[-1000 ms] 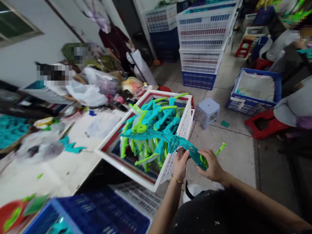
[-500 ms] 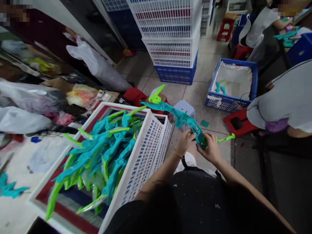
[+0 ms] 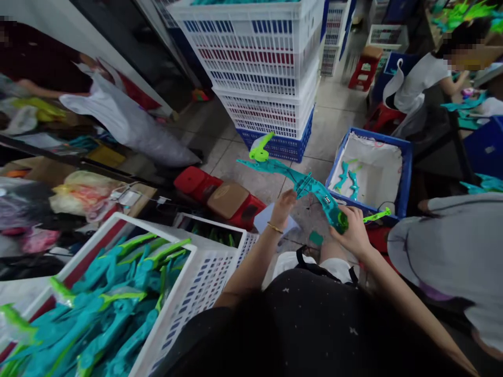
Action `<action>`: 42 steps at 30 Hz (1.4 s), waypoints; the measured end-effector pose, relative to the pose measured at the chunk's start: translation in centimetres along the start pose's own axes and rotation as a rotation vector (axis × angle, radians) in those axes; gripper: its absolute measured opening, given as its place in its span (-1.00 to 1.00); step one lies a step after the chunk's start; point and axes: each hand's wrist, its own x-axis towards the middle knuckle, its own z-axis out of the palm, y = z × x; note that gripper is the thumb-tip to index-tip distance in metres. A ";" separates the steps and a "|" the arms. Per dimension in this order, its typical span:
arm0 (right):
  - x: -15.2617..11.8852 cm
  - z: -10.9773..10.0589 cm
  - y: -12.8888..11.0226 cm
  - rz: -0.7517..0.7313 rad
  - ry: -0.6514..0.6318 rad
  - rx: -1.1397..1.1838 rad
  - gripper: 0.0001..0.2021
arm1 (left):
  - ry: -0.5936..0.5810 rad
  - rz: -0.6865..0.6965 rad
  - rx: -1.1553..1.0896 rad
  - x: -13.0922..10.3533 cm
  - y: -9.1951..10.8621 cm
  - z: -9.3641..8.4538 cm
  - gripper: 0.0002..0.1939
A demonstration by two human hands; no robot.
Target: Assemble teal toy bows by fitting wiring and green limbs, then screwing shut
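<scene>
A teal plastic toy bow [image 3: 314, 189] with lime-green end pieces is held in front of my body, slanting down to the right. My right hand [image 3: 353, 230] is closed around its lower right end, beside a round green part. From that end a thin green arm [image 3: 378, 215] sticks out past my fingers. My left hand [image 3: 283, 210] is at the near edge of the bow's middle, its fingers bent and partly hidden from view. At the far left end is a green tip piece [image 3: 260, 153].
At lower left a white crate [image 3: 204, 272] holds many teal and green bows [image 3: 118, 309]. Stacked crates [image 3: 251, 68] rise ahead. A lined blue crate [image 3: 406, 180] with a few teal pieces, red stools [image 3: 196, 180] and a seated person [image 3: 444, 241] are around me.
My view has turned, so the crate of bows sits lower left. My left hand has moved along the bow toward its middle, away from my right hand, which keeps its grip.
</scene>
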 end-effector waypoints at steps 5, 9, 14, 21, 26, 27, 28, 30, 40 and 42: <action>9.4 2.7 7.2 -0.153 -0.073 0.043 -0.37 | -0.054 0.015 -0.131 9.6 2.4 4.4 -0.54; 17.9 7.0 11.0 -0.295 -0.121 0.086 -0.41 | 0.095 0.071 -0.199 16.1 3.7 4.8 -0.48; 29.8 12.0 11.5 -0.409 -0.235 0.127 -0.48 | 0.387 0.122 -0.281 23.6 8.2 2.3 -0.55; 45.3 18.1 10.8 -0.230 -0.026 0.402 -0.67 | 0.692 0.235 -0.389 33.7 18.5 -8.9 -0.78; 53.0 28.0 8.2 -0.053 -0.028 0.558 -0.72 | 0.789 0.375 -0.398 39.6 27.2 -19.6 -0.86; 54.5 30.5 6.9 -0.043 -0.080 0.577 -0.72 | 0.804 0.395 -0.402 40.7 29.1 -21.6 -0.88; 56.1 33.0 5.4 -0.033 -0.141 0.599 -0.72 | 0.816 0.411 -0.406 41.7 30.9 -23.6 -0.88; 59.5 37.9 1.8 -0.010 -0.270 0.656 -0.68 | 0.834 0.429 -0.412 43.6 34.3 -27.1 -0.87; 77.6 56.5 -17.1 0.110 -0.642 1.082 -0.33 | 0.804 0.454 -0.391 52.9 45.6 -41.1 -0.85; 80.5 58.9 -19.4 0.123 -0.709 1.148 -0.49 | 0.806 0.480 -0.392 55.2 47.6 -44.3 -0.83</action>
